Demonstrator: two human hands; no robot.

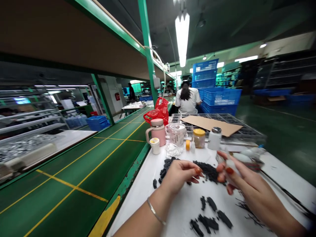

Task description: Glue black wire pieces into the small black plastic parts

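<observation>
Head view: right hand (249, 181) grasps one whitish object (232, 167); left hand (181, 175) pinched, contents unclear.

Belt (103, 151) green w/ yellow lines, some crossing. Bag (160, 110) red, mug (161, 134) pink (v. pale), jar lid (198, 132) yellow. Crates (219, 98) blue, cardboard (214, 125) brown. Tabletop (140, 194) white, pieces (225, 219) black/dk grey. Nails (229, 170) orange-red, bracelet (154, 210) silver, small item (231, 165) in R hand (251, 184) whitish. Co-worker's shirt (187, 102) plain white.
</observation>
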